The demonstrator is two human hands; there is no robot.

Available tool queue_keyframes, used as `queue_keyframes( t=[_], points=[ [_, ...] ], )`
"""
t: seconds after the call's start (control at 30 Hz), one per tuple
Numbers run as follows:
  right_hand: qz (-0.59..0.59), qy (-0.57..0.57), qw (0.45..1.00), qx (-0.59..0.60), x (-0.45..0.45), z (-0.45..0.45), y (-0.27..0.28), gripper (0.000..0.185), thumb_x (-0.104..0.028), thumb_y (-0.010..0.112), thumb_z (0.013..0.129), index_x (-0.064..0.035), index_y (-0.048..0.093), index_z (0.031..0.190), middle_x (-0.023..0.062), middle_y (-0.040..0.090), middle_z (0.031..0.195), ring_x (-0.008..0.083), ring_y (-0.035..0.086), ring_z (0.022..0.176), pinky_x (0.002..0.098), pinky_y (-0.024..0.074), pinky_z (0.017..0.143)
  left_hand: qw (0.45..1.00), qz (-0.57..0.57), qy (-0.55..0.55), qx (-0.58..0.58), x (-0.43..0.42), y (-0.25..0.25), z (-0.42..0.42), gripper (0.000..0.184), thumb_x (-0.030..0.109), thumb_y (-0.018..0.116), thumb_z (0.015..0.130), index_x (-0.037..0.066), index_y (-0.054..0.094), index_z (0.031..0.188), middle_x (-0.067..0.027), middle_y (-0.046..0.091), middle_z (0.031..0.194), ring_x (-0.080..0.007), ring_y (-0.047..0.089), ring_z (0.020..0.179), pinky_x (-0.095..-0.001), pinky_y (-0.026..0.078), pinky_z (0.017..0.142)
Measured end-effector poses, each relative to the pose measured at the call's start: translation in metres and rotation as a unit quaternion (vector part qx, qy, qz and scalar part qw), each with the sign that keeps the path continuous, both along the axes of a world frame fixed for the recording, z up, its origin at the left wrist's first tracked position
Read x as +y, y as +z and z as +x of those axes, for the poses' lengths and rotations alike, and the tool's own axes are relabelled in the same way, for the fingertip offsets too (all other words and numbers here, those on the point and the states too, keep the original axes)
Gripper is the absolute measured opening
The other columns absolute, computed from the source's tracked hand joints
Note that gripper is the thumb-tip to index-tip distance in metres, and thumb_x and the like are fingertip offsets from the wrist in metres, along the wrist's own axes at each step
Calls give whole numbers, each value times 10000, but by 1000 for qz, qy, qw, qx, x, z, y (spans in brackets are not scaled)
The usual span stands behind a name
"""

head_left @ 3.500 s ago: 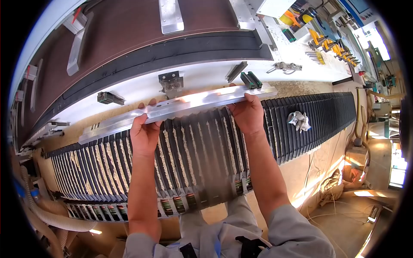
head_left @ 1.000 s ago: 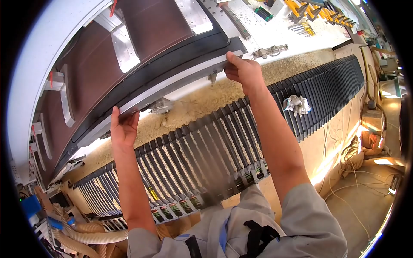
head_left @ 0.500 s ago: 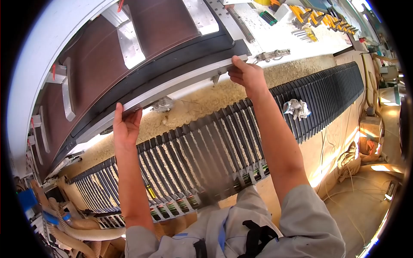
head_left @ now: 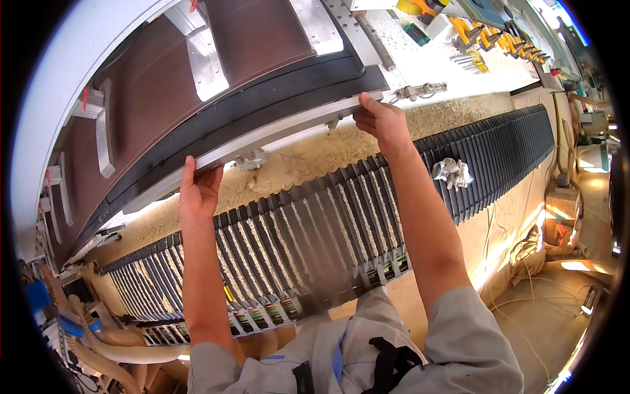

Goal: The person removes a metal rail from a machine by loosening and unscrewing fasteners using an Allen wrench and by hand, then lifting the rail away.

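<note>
A long, light-metal bar (head_left: 282, 127) crosses the upper middle, with a wide black strip (head_left: 262, 98) along its far side. Near the bar's left part, my left hand (head_left: 201, 190) grips the front edge, thumb on top and fingers curled underneath. My right hand (head_left: 386, 125) pinches the same bar close to its right end, thumb up, with the fingers partly hidden below. Behind the strip lies a brown panel (head_left: 256, 39) carrying flat metal brackets (head_left: 207, 62). Under the bar, a small metal fitting (head_left: 249, 159) shows beside my left hand.
Black ribbed bellows (head_left: 485, 148) run between my body and the bar, littered with wood chips. A crumpled glove-like cloth (head_left: 453, 173) lies on them. Sawdust (head_left: 308, 154) covers the ledge. Yellow-and-black clamps (head_left: 495, 36) are at upper right; hoses (head_left: 125, 354) at lower left.
The view has shifted and turned slightly. Both hands keep their hold on the bar, and the bar shows no clear movement relative to the panel.
</note>
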State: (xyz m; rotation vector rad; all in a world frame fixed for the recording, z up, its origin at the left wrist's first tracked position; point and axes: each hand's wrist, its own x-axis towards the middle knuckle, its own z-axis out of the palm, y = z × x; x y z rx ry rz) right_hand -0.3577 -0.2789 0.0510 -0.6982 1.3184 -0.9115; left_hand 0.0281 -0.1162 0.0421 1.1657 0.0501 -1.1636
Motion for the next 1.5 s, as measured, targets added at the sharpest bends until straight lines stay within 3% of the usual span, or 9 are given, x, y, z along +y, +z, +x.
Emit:
queue_keyframes(
  t=[0.13, 0.33, 0.37, 0.5, 0.6, 0.7, 0.8, 1.17, 1.5],
  points=[
    [2, -12, 1000, 12, 0, 3, -1, 554, -378, 778, 917, 85, 645, 1192, 147, 692, 1104, 259, 693, 982, 371, 571, 884, 1000, -4, -16, 9, 1, -3, 5, 389, 314, 763, 939, 22, 621, 1152, -154, 686, 1135, -297, 693, 1059, -412, 623, 955],
    [26, 56, 992, 112, -11, -7, 0, 468, -382, 789, 880, 47, 682, 1035, 86, 676, 933, 165, 626, 768, 303, 488, 644, 1000, 16, 11, 0, 0, -21, 0, 409, 326, 748, 949, 21, 612, 1184, -165, 690, 1173, -296, 694, 1096, -423, 610, 980],
    [19, 92, 983, 157, -17, -11, 0, 507, -419, 771, 892, 13, 662, 1133, 76, 670, 1047, 193, 632, 931, 348, 504, 833, 1000, 5, 2, -2, 1, -21, 0, 422, 328, 748, 949, 16, 605, 1194, -169, 685, 1182, -298, 689, 1111, -425, 609, 986],
    [-11, 91, 987, 132, -25, -2, -9, 436, -414, 744, 908, -42, 663, 1119, 17, 662, 1028, 137, 550, 907, 339, 446, 814, 1000, -8, -16, 18, 2, -27, 11, 423, 327, 751, 947, 5, 608, 1181, -176, 684, 1197, -303, 689, 1113, -426, 611, 986],
    [-38, 62, 987, 146, -19, 1, -10, 575, -388, 727, 908, 85, 626, 1221, 165, 694, 1110, 309, 631, 1052, 419, 461, 959, 1000, -7, -18, 25, 5, -26, 10, 410, 318, 753, 947, 1, 613, 1166, -170, 688, 1188, -302, 691, 1107, -422, 615, 979],
    [-154, 85, 868, 464, -40, 8, 4, 711, -443, 678, 933, 118, 523, 1342, 282, 614, 1303, 418, 574, 1229, 477, 430, 1060, 1000, -5, 0, 21, 0, -21, 5, 388, 308, 752, 948, 4, 619, 1150, -162, 693, 1169, -301, 693, 1100, -425, 614, 979],
    [-290, -41, 771, 566, -55, 35, 24, 824, -518, 531, 1010, 114, 328, 1498, 349, 264, 1586, 481, 265, 1484, 534, 235, 1216, 1000, -10, 9, 18, 2, -26, 2, 388, 307, 758, 945, 12, 623, 1157, -153, 694, 1158, -298, 694, 1088, -429, 611, 979],
    [-301, -7, 718, 628, -65, 47, -20, 800, -527, 445, 1049, 94, 293, 1531, 321, 255, 1610, 454, 203, 1522, 554, 139, 1242, 989, 139, -42, -21, 13, -40, 20, 489, 482, 816, 857, 93, 626, 1084, -64, 620, 1034, -245, 603, 978, -418, 495, 979],
    [-310, -20, 714, 627, -64, 47, -50, 848, -580, 417, 1043, 71, 244, 1558, 302, 248, 1620, 446, 221, 1517, 552, 139, 1240, 988, 143, -44, -49, 10, -77, 18, 729, 581, 846, 767, 88, 607, 1248, -79, 557, 1230, -260, 510, 1081, -416, 411, 977]
  ],
)
